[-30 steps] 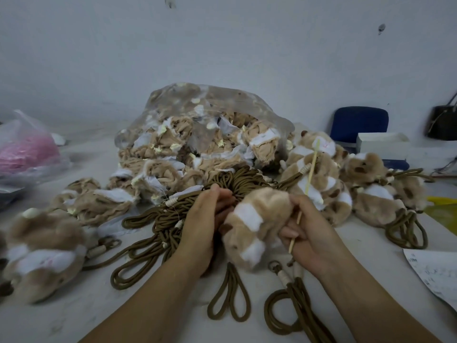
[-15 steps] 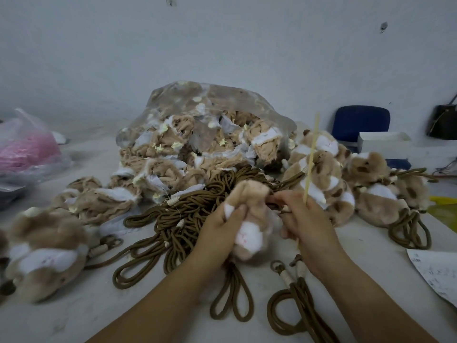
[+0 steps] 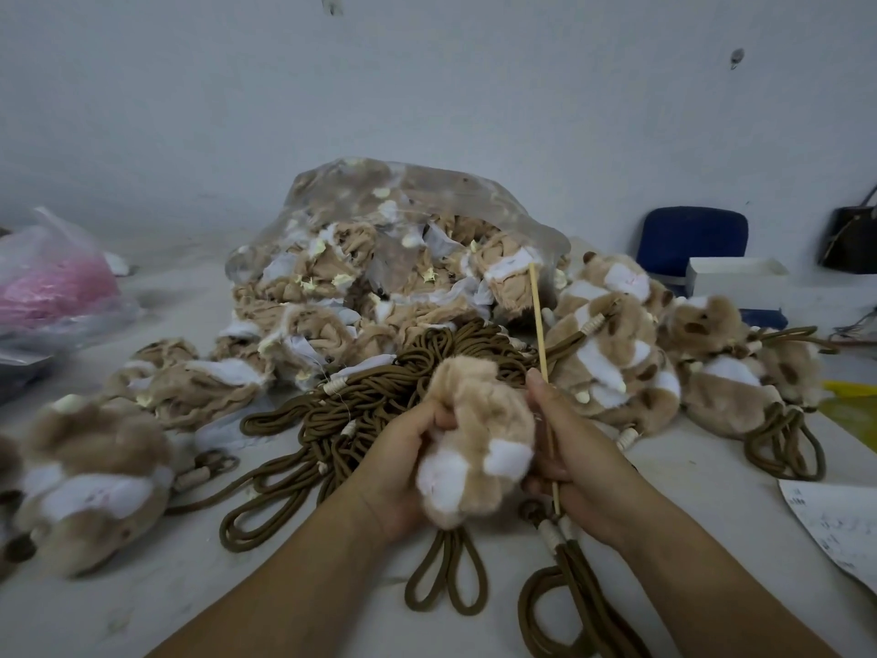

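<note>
A tan and white plush toy skin [image 3: 474,434] sits between both hands above the table. My left hand [image 3: 403,467] grips it from the left and underneath, fingers curled into the fur. My right hand [image 3: 579,453] holds its right side and also grips a thin wooden stick [image 3: 538,325] that points up and away. A brown cord loop [image 3: 446,577] hangs from under the toy onto the table. Just behind lies a heap of brown cords [image 3: 379,396].
A clear plastic bag [image 3: 403,239] full of unstuffed plush skins lies behind the cords. Finished plush toys are piled at the right [image 3: 631,353] and at the left [image 3: 90,477]. A pink-filled bag [image 3: 52,287] sits far left, a paper sheet [image 3: 835,524] at right, a blue chair [image 3: 688,239] behind.
The toy has been turned and bunched between the hands, then lowered slightly. The left hand moved from the toy's far side to underneath it. The stick tilted from leaning right to leaning left.
</note>
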### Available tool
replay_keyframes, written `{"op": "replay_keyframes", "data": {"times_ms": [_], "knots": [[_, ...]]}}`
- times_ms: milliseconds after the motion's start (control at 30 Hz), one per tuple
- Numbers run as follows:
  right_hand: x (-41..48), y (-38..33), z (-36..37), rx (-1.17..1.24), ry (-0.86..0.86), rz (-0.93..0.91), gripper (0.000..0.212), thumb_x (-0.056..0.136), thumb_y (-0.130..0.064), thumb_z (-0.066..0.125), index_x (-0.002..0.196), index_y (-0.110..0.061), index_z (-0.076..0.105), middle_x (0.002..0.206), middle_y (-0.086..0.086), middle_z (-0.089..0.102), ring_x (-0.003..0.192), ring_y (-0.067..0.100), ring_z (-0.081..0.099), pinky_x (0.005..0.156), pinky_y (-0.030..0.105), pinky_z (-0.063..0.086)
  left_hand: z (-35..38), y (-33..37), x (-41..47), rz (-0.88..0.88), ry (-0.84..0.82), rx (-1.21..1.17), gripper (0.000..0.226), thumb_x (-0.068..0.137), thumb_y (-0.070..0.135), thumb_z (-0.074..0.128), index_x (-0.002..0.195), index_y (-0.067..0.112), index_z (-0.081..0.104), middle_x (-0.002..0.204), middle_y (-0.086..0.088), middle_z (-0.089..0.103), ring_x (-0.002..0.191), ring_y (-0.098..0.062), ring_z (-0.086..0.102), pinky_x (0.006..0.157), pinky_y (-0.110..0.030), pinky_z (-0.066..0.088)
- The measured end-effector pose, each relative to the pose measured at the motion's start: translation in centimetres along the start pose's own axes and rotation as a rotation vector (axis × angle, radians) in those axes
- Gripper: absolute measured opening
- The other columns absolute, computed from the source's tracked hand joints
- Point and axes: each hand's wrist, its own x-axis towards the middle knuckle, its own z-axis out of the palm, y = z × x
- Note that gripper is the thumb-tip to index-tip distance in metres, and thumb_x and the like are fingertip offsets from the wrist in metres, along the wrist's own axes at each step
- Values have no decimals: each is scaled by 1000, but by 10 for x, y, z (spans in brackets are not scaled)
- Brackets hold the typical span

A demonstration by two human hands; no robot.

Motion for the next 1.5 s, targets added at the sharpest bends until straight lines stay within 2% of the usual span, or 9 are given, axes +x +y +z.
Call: {"op": "replay_keyframes", "data": {"times_ms": [133,333,500,700,900,1033,1167,1267,1500], "knots": [[4,1,-7,69,-81,87,70,77,-66,55,117,-9,64,56,-2,50,38,7,31,42,20,36,1,0,0,-2,-55,-41,38,59,14,74,96,4,70,91,-18,69,82,-27,69,75,-37,60],[3,-4,-5,38,24,2,26,82,-44,60,70,-23,70,56,-2,56,42,6,44,38,17,33,6,-3,3,103,-52,68,29,83,9,58,109,7,69,102,-18,70,91,-26,69,75,-36,58],[8,-9,-14,138,167,-101,18,97,-23,51,104,-7,56,49,-6,36,35,3,23,33,16,23,6,-3,4,407,241,748,38,95,10,51,111,40,66,119,6,66,110,-11,63,87,-30,55],[7,-6,-10,-23,196,-236,18,95,-24,55,104,-10,60,52,-6,50,37,4,34,35,18,28,18,-11,0,774,229,1260,42,83,55,55,117,30,61,133,21,38,129,-2,40,105,-28,40],[6,-2,-5,-134,209,-317,11,93,-23,57,100,-16,64,57,-5,57,39,6,40,36,20,31,24,-12,1,1040,401,1623,32,82,45,63,99,18,65,108,5,53,100,-13,45,85,-29,39],[4,-1,-3,-137,185,-332,18,86,-33,62,97,-19,66,58,-7,59,38,3,40,36,18,30,19,-11,1,860,422,1519,6,89,30,59,88,26,55,90,17,48,89,-7,42,79,-26,36],[3,-3,-1,-109,151,-329,11,80,-40,62,83,-31,69,57,-7,58,37,4,37,35,18,30,18,-7,1,628,448,1062,8,94,31,62,87,33,58,93,14,61,89,1,57,71,-11,44],[2,-4,-1,-139,119,-332,13,83,-38,59,76,-31,68,53,-9,54,37,3,36,35,18,29,19,-8,2,536,432,845,5,94,30,62,90,28,64,89,15,70,84,-1,65,69,-17,51],[1,0,-1,-548,104,-341,6,89,-32,64,87,-29,68,76,-14,71,68,0,66,54,13,49,21,-11,2,434,383,704,13,95,25,61,87,22,70,87,2,74,83,-13,71,67,-22,56]]}}
